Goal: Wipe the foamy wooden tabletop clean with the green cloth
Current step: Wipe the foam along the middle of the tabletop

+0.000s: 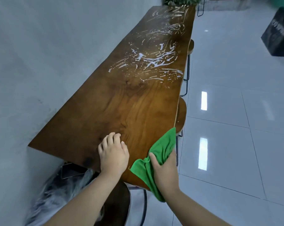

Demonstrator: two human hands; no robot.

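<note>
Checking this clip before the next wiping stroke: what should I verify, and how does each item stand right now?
1. Green cloth gripped by right hand: ok.
2. Cloth on the wooden tabletop: ok, at the near right edge, partly hanging off.
3. Left hand clear of the wiping path: ok, it rests on bare wood at the near end.
4. Near part free of foam: ok.
5. Foam gone: not ok, streaks cover the middle and far end.
6. Cloth clean enough to go on: cannot tell.
</note>
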